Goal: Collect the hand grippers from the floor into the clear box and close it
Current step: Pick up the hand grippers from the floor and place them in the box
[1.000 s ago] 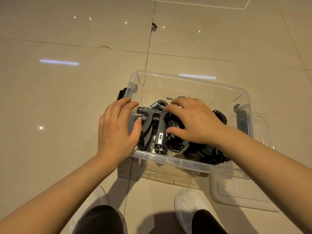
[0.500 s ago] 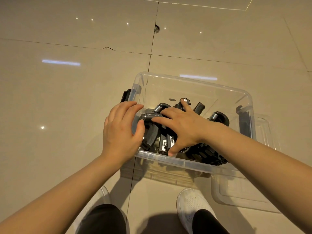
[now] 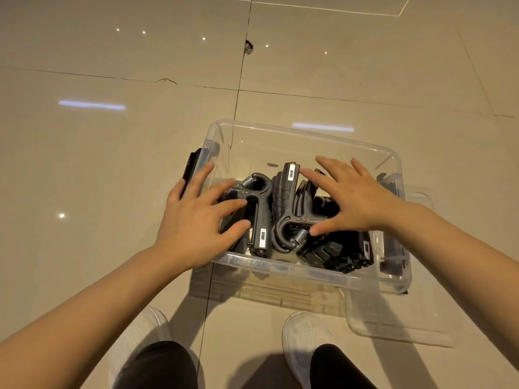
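The fingers of the left hand were spread wide and flat, and they held nothing; the fingertips lay on the black hand grippers on the left side of the pile. The fingers of the right hand were spread flat too, with nothing in them, and they pressed on the pile's right side. All the hand grippers in view lay packed close together inside the clear box, some with their springs showing. None could be seen loose on the tiled floor. The box stood open just in front of the person's white shoes. The clear lid lay flat on the floor, partly under the box's right side. The job looked almost done, with only closing left. If a handle poked up above the rim, the lid might not shut. Pulling the lid out fast could tip or slide the box.
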Action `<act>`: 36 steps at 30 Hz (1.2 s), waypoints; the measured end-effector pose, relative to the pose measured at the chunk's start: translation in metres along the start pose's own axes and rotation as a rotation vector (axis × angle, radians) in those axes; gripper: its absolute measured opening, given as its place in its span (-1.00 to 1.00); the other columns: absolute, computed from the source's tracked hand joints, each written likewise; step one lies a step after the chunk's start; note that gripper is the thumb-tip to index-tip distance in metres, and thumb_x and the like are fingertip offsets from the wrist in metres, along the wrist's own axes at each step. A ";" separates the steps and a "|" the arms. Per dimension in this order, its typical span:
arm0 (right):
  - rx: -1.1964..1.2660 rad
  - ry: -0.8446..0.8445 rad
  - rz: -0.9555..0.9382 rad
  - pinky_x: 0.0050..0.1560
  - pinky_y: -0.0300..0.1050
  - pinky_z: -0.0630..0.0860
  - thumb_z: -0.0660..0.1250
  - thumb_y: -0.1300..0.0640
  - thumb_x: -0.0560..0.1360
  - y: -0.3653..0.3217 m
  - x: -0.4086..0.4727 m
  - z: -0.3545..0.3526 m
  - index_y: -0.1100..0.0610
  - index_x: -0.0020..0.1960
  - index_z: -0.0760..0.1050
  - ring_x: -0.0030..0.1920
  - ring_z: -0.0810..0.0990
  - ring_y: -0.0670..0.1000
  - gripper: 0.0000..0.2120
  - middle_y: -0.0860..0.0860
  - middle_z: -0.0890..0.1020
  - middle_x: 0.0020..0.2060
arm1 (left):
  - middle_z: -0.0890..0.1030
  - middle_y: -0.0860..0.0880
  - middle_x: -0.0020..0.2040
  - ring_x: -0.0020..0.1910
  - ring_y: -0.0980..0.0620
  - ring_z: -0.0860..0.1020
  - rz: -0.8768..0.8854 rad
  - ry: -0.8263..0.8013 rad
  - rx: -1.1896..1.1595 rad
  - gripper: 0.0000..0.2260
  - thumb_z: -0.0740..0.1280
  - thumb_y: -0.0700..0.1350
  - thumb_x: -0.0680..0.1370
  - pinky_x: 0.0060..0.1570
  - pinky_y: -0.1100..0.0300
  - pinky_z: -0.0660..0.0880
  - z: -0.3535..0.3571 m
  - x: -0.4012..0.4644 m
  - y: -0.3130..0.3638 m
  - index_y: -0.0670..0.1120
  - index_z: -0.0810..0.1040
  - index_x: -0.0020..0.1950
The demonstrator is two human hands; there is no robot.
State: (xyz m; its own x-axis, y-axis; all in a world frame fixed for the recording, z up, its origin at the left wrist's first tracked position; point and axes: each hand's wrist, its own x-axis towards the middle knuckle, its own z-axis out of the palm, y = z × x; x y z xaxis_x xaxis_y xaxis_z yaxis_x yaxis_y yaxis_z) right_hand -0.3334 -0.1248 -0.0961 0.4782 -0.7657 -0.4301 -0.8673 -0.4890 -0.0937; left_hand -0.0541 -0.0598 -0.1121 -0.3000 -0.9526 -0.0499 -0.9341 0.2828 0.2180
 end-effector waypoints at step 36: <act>0.202 0.052 0.211 0.14 -0.17 0.39 0.45 -0.01 0.42 -0.059 -0.215 -0.181 -0.07 0.40 0.29 0.22 0.45 -0.04 -0.39 -0.07 0.40 0.34 | 0.57 0.14 0.09 -0.05 0.18 0.52 0.174 0.044 -0.002 -0.61 0.13 0.23 0.53 -0.04 0.16 0.53 -0.224 -0.032 0.086 0.10 0.45 0.27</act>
State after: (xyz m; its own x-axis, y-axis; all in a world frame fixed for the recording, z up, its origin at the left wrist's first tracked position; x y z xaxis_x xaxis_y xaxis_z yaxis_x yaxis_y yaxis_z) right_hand -0.3600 -0.0069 0.1647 0.2866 -0.8644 -0.4131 -0.9557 -0.2279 -0.1861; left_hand -0.0816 -0.0304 0.1262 -0.4480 -0.8935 0.0319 -0.8686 0.4434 0.2213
